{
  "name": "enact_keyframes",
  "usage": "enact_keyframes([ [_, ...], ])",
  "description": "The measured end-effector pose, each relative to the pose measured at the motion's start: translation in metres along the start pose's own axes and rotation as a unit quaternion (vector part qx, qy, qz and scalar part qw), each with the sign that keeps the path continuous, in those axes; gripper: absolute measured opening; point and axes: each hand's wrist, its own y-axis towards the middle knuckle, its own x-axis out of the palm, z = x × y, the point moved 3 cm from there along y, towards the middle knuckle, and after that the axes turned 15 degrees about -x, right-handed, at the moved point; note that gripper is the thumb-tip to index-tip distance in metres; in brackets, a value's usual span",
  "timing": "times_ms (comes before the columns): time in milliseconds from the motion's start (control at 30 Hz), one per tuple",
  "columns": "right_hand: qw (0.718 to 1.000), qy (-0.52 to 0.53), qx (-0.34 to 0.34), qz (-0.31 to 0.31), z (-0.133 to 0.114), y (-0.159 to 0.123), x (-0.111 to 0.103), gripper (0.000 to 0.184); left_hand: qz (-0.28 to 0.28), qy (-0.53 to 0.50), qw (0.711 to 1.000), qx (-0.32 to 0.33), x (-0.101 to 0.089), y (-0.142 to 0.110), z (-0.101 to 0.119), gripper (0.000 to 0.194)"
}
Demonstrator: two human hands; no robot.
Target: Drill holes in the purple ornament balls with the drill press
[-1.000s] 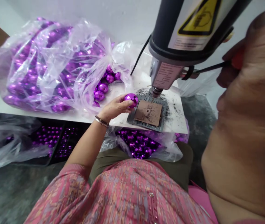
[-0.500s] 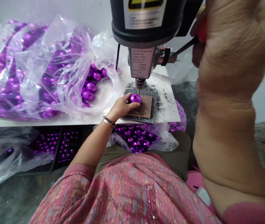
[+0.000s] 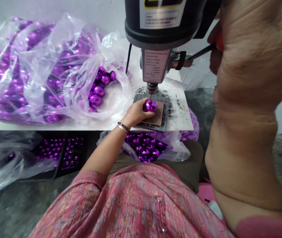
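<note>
My left hand (image 3: 136, 113) grips a shiny purple ball (image 3: 150, 105) and holds it on the brown pad (image 3: 159, 116) of the grey drill base, right under the drill bit (image 3: 151, 94). My right hand (image 3: 240, 46) is raised close to the camera, its fingers closed round the red-knobbed lever (image 3: 200, 51) of the bench drill (image 3: 161, 29). Black dust lies around the base plate.
A large clear plastic bag (image 3: 44, 72) full of purple balls lies on the white table (image 3: 19, 125) at the left. Another bag of purple balls (image 3: 147, 147) rests on my lap. Black trays with purple balls (image 3: 61, 152) sit below the table at the left.
My left hand carried the purple ball from beside the base plate onto the pad under the drill bit. The camera view shifted left; my right hand stays on the lever.
</note>
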Motion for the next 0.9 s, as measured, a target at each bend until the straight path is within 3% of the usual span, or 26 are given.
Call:
enact_keyframes([
  [167, 0.998, 0.012, -0.048, 0.049, 0.007, -0.024, 0.0, 0.021, 0.003, -0.03, 1.0, 0.0, 0.004, 0.0, -0.004, 0.057],
  [300, 0.996, -0.005, -0.062, 0.07, 0.011, -0.048, 0.004, 0.025, 0.008, -0.039, 0.999, 0.013, 0.006, 0.001, -0.006, 0.05],
  [900, 0.967, -0.04, -0.214, 0.133, 0.038, -0.089, 0.021, 0.044, 0.004, -0.043, 0.999, -0.014, 0.005, -0.004, -0.003, 0.069],
])
